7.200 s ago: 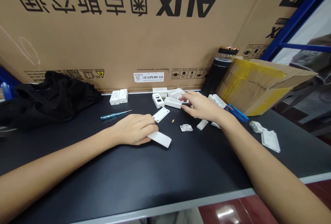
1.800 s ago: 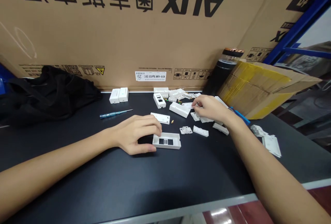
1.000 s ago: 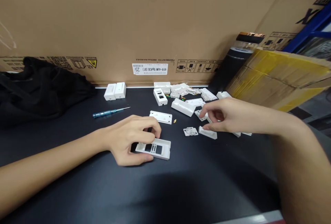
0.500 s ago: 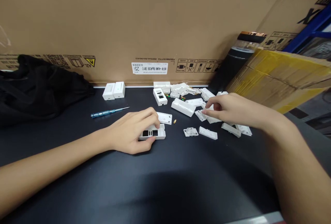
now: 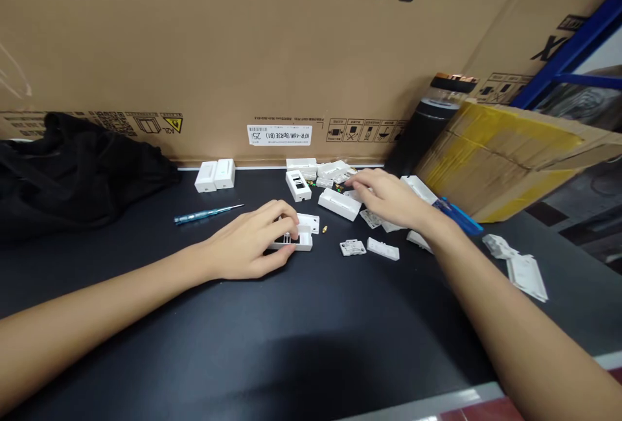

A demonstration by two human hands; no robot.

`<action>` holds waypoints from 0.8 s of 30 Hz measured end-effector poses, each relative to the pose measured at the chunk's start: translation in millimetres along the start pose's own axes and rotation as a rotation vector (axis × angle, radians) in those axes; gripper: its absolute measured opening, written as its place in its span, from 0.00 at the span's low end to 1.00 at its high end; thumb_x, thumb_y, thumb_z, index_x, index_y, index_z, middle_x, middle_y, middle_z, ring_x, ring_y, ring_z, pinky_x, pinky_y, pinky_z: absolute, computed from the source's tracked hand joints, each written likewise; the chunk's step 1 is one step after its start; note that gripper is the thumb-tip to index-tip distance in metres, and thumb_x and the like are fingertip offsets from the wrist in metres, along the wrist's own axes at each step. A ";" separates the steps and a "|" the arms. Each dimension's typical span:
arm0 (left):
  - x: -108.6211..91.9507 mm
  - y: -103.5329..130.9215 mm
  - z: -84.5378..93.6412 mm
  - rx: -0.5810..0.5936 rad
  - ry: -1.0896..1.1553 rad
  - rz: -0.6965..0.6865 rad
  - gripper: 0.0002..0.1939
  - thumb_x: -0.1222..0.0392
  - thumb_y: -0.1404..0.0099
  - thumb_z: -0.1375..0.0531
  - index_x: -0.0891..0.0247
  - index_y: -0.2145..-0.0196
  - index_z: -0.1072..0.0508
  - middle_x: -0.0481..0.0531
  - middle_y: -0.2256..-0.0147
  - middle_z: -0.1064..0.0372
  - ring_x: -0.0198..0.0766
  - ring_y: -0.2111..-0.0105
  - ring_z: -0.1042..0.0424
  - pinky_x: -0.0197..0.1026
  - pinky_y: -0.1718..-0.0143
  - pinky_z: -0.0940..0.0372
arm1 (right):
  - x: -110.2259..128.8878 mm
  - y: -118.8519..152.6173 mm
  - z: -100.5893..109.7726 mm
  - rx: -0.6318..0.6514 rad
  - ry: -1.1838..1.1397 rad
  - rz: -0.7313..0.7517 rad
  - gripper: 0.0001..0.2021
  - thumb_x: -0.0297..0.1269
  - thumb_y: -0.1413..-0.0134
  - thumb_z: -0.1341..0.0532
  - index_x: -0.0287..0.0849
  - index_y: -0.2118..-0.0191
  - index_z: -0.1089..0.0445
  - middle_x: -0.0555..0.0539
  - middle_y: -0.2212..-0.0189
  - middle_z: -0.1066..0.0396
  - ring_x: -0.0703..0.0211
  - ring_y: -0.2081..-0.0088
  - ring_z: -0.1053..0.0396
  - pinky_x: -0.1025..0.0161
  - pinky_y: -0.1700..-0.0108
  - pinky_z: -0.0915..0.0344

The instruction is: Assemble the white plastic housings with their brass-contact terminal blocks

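Observation:
My left hand (image 5: pixel 257 239) grips a white plastic housing (image 5: pixel 304 239) with rectangular openings, flat on the dark table; fingers rest on its far side and the thumb on its near edge. Just behind it lies a white plate (image 5: pixel 309 221), with a small brass piece (image 5: pixel 324 229) to the right. My right hand (image 5: pixel 386 197) reaches over a scatter of white plastic parts, fingers stretched toward small brass and green pieces (image 5: pixel 339 187) at the back. Nothing shows in its grasp; the fingertips' undersides are hidden. Near it sits a long white cover (image 5: pixel 339 204).
A blue screwdriver (image 5: pixel 207 214) lies left of my left hand, with two white closed units (image 5: pixel 215 175) behind it. Black cloth (image 5: pixel 82 171) is at far left. A large carton (image 5: pixel 218 71) stands behind; a black bottle (image 5: pixel 422 123) and taped box (image 5: pixel 495 155) stand right.
My right hand has moved left and farther back, over the rear parts. My left hand stays on the housing. The view has shifted, uncovering a blue-handled tool and more white parts at right.

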State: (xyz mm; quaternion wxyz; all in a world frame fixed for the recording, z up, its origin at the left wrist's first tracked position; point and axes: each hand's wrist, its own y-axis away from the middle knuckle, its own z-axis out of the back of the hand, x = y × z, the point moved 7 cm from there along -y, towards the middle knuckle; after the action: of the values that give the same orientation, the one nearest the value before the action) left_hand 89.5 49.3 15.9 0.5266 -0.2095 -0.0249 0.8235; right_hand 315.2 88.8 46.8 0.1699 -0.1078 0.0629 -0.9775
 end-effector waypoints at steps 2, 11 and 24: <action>0.0 0.0 -0.3 -0.002 -0.004 0.003 0.07 0.57 0.28 0.46 0.58 0.55 0.33 0.55 0.49 0.37 0.43 0.52 0.32 0.46 0.54 0.31 | 7.1 -10.5 -6.2 0.055 -0.016 0.013 0.19 0.37 0.34 0.50 0.39 0.53 0.23 0.40 0.54 0.22 0.50 0.55 0.27 0.59 0.53 0.37; 1.5 1.1 2.1 -0.072 -0.073 0.038 0.08 0.53 0.30 0.45 0.60 0.61 0.34 0.53 0.55 0.36 0.41 0.58 0.33 0.45 0.60 0.32 | 5.4 -66.8 -19.1 0.185 0.112 -0.024 0.11 0.36 0.45 0.38 0.47 0.58 0.19 0.45 0.61 0.19 0.50 0.60 0.24 0.60 0.57 0.35; 2.4 0.6 2.9 -0.070 -0.070 0.053 0.08 0.53 0.30 0.45 0.59 0.60 0.34 0.52 0.54 0.36 0.40 0.57 0.32 0.43 0.63 0.32 | 13.9 -74.2 -11.5 0.148 0.183 -0.050 0.07 0.33 0.52 0.37 0.47 0.67 0.21 0.47 0.69 0.22 0.53 0.67 0.28 0.61 0.67 0.41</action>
State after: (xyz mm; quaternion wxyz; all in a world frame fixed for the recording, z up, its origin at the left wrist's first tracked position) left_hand 87.1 51.6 17.5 0.4957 -0.1993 -0.0666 0.8427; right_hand 276.1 154.4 50.1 0.1463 -0.0070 0.0033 -0.9892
